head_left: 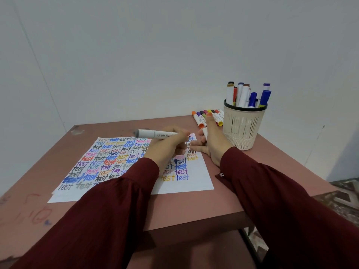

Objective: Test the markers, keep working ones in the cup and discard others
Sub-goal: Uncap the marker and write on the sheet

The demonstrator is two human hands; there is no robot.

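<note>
On the table (194, 210) the sheet (108, 158) was crowded with coloured "test" words, so the free spots were few. My left hand (167, 146) was clenched round the marker (153, 133), its tail pointing left and its tip, hidden behind my fingers, down near the sheet's top right corner. To judge it fairly I needed a bare patch, light even pressure and one slow stroke. My right hand (213, 144) rested on the sheet's edge to steady it, seemingly pinching a white cap (204, 133). Behind it lay loose markers (200, 119); the cup (240, 131) stood just right, holding several more.
</note>
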